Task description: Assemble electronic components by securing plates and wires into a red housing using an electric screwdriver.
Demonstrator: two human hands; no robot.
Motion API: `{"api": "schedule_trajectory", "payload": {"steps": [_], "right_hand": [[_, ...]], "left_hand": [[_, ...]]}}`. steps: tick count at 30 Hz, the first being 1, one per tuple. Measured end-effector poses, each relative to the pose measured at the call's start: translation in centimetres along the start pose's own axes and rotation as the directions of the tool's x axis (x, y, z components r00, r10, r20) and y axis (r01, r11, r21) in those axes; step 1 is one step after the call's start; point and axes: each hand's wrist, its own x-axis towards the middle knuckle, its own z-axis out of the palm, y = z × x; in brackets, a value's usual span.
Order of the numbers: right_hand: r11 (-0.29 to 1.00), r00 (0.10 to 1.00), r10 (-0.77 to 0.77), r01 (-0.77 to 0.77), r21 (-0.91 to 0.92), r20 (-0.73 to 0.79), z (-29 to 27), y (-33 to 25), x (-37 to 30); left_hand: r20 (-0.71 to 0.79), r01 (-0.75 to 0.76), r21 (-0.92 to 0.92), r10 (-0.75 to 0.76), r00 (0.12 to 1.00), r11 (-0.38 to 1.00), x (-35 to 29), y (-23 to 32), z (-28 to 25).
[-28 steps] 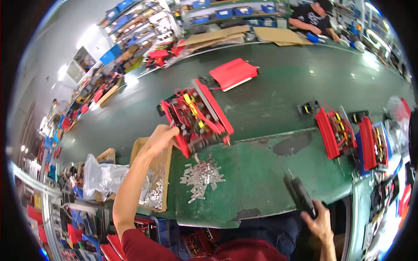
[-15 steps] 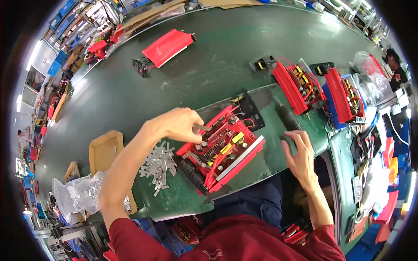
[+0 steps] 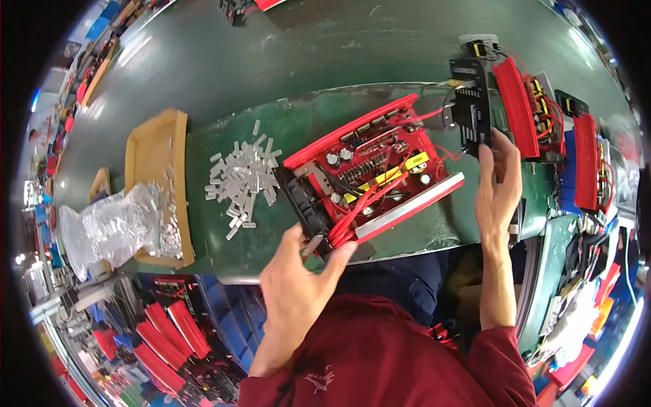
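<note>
Right hand [image 3: 498,180]: one; fingers closed on the near edge of a black panel [image 3: 471,108], which stands steeply tilted just beyond the fingertips.
Left hand [image 3: 295,281]: one; thumb and fingers wide around the near corner of a black end piece [image 3: 305,200]; whether they grip it, cannot tell. A small grey piece [image 3: 312,245] shows between them; held or not, unclear.
Red unit [image 3: 380,173]: one, uncovered, on the worktop [image 3: 271,54] between the hands; circuit board upward, thin wires running toward the panel.
Step in hand, by judgement: placing the unit and its wired panel. The next move seems to call for a steady left hand, and slack kept in the wires by the right.
Beyond the left hand: loose metal pieces [image 3: 244,176], one heap; farther left, a cardboard tray [image 3: 180,197] and a clear plastic bag [image 3: 112,224].
Beyond the right hand: two similar red units [image 3: 517,102].
Markings: dark print on a yellow component [image 3: 416,161], too small to read; pale emblem [image 3: 320,381] on the maroon shirt [image 3: 407,353], nearest the left hand.
</note>
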Motion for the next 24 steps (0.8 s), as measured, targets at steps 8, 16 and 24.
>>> {"api": "schedule_trajectory", "payload": {"steps": [8, 16, 24], "right_hand": [[0.995, 0.958, -0.099, 0.095, 0.028, 0.268, -1.2, 0.9, -3.4], [0.972, 0.845, -0.136, 0.012, 0.236, 0.517, -2.4, 3.3, -2.6], [0.977, 0.850, -0.176, 0.090, 0.192, 0.497, -2.2, 2.8, -3.2]], "left_hand": [[0.223, 0.096, -0.025, -0.088, 0.971, 0.995, 2.4, -0.3, 0.2], [0.089, 0.004, 0.119, -0.015, 0.996, 0.993, 3.3, -0.2, 0.1], [0.093, -0.117, 0.186, 0.101, 0.991, 0.976, 4.7, -0.6, 0.0]]}}
